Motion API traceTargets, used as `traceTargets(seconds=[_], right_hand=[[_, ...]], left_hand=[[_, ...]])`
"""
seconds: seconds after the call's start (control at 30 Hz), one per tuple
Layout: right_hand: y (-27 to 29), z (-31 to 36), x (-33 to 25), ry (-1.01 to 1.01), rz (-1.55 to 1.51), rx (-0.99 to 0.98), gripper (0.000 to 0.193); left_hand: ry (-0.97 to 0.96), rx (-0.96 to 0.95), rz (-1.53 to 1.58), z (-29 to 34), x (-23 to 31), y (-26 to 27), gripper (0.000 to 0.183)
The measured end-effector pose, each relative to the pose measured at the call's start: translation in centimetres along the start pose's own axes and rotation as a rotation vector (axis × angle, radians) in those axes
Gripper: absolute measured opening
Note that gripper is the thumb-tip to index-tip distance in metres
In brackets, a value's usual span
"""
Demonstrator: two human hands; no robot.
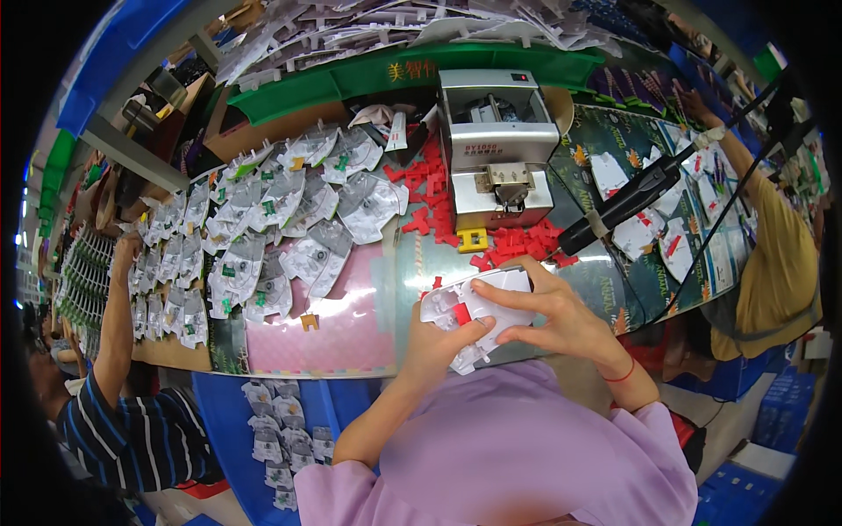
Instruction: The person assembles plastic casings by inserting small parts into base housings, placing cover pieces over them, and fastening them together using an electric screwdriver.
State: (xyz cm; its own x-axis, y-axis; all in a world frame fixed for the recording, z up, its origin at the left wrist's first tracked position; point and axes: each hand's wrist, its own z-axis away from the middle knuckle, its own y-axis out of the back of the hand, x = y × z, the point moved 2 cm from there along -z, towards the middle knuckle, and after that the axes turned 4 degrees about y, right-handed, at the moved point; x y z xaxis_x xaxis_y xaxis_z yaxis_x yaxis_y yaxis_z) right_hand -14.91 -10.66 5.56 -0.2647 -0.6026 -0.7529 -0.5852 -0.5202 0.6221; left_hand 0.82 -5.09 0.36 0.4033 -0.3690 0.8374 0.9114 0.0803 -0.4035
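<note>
Both my hands hold a white molded plastic shell (500, 309) over the table's near edge. My left hand (443, 344) grips its lower left side, with the thumb beside a small red plastic piece (462, 313) set in the shell. My right hand (561, 309) spans the shell's right side, its fingers spread over the far edge and front. Just beyond the right fingertips, a black electric screwdriver (627, 203) hangs tilted, its tip low over loose red plastic pieces (517, 243). A yellow plastic piece (472, 239) lies against the front of a silver screw feeder (497, 145).
Rows of grey-white shells (320, 254) with green pieces cover the left of the table. A green bin (342, 83) heaped with white parts stands behind. Co-workers' arms (114, 307) reach in from both sides. A blue bin (351, 412) with shells sits below the table edge.
</note>
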Motion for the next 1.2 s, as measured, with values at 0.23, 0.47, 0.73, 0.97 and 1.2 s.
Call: traceTargets(seconds=[0.23,0.47,0.73,0.97,1.2], right_hand=[[3.1,-0.8,0.1,-0.143,-0.319,0.102,0.043],[1.9,-1.7,1.0,0.054,-0.084,0.100,0.014],[0.6,-1.6,2.0,0.087,-0.180,0.176,0.020],[1.3,-1.3,2.3,0.010,-0.126,0.127,0.014],[4.1,2.3,4.2,-0.091,-0.146,0.501,0.011]], left_hand=[[-0.065,-0.048,-0.133,0.2,0.7,-0.1,0.054],[-0.389,-0.097,-0.459,0.4,2.0,-1.5,0.072],[-0.160,-0.130,-0.468,0.6,1.9,-1.2,0.065],[-0.123,-0.132,-0.349,0.1,1.1,-1.2,0.051],[0.130,-0.005,0.038,-0.9,0.0,-0.9,0.038]])
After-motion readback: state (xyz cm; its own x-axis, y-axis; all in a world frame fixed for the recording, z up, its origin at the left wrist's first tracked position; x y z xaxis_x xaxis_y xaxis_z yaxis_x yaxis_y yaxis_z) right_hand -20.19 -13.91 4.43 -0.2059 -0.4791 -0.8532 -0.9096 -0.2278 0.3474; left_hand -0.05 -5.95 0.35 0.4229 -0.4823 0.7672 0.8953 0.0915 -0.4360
